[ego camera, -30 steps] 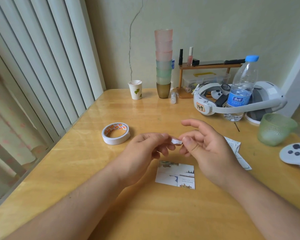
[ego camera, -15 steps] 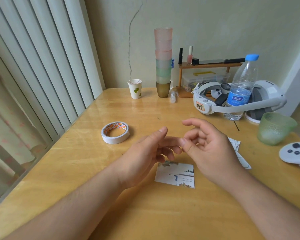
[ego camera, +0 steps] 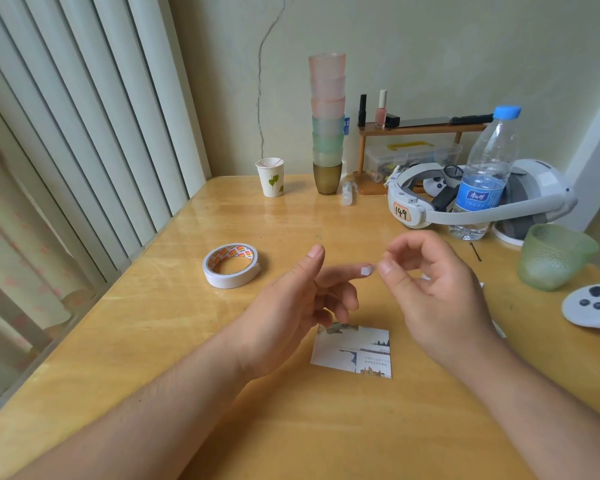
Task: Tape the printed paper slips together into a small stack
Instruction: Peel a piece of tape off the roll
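Step judged: readying tape piece (ego camera: pixel 367 270), stuck on left hand (ego camera: pixel 293 306) fingertip, fingers loosely extended. Right hand (ego camera: pixel 433 289) pinched piece's edge. Printed slip (ego camera: pixel 355 351) lay on bench (ego camera: pixel 187 341) below both hands; tape roll (ego camera: pixel 231 265) left of left hand. Next: press piece onto slip squarely.

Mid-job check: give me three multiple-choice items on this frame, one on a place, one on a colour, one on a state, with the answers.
1. Where does the tape roll lie?
A. left of the left hand
B. on the printed slip
C. behind the bottle

2. What colour is the bottle cap?
A. red
B. blue
C. green

3. Where is the small tape piece?
A. stuck to the printed slip
B. on the left hand's fingertip
C. on the roll

Answers: 1 A, the roll sits on the table beside that hand. 2 B, the cap shows blue. 3 B, the white square sits at a fingertip, above the slip.
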A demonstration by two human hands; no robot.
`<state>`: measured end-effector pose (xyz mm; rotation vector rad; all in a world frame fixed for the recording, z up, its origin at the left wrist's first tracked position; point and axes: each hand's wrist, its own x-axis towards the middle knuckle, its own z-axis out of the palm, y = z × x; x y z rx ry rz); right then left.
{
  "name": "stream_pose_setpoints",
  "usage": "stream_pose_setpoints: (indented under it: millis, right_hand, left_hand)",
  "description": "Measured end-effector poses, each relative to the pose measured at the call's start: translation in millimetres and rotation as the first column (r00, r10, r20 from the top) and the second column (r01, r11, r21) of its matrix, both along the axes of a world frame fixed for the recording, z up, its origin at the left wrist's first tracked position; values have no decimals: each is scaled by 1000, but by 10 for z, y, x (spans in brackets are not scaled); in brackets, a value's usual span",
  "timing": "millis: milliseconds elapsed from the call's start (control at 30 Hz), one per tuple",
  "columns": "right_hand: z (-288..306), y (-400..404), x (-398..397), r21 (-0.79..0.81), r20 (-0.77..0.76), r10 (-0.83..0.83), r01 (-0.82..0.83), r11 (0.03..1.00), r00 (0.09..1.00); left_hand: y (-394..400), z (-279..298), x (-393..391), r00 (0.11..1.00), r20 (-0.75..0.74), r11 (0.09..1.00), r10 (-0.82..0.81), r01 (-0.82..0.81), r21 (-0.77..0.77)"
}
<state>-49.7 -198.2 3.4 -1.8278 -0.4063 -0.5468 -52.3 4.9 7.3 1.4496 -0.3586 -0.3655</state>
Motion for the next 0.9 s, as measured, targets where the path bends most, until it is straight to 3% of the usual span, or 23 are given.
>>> stream_pose_setpoints:
  millis: [100, 167, 467, 633, 900]
  right_hand:
    - [44, 0, -31, -180, 202, -103, 141, 974, 974]
    - [43, 18, -41, -204, 251, -109, 163, 965, 962]
    - [43, 40, -45, -136, 222, -174, 208, 969, 959]
    - [55, 54, -54, -112, 192, -180, 204, 973, 965]
    - [50, 63, -43, -108, 191, -199, 222, 969, 961]
  left_hand:
    - [2, -8, -10, 998, 68, 1000, 4, -6, 27]
    - [2, -22, -15, 990, 141, 997, -1, -11, 81]
    - [-40, 0, -141, 909, 413, 947, -57, -82, 311]
    - [-39, -12, -139, 803, 575, 852, -156, -184, 489]
    - [-43, -30, -145, 714, 661, 768, -231, -284, 574]
